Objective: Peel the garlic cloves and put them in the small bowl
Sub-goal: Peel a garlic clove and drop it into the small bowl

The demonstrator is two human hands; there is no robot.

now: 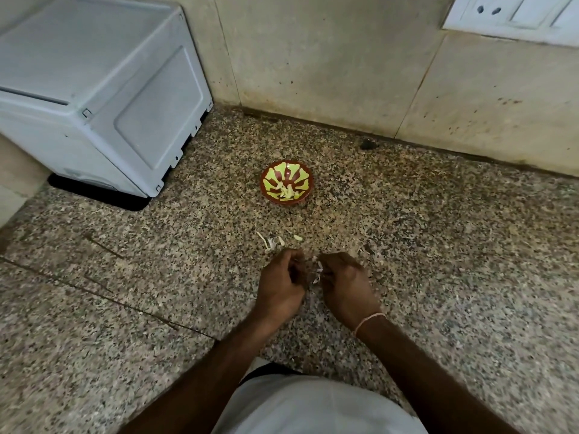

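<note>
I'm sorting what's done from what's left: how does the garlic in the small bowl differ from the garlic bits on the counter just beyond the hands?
The garlic in the bowl is heaped together inside the small bowl; the garlic bits on the counter lie scattered on the bare counter. The bowl garlic looks like solid, pale yellowish pieces; the counter bits include thin white curled strips that look like skin, plus one plump piece. Both are pale and small.

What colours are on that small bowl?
The small bowl is reddish-brown with yellow-green petal shapes inside, seen in the head view.
</note>
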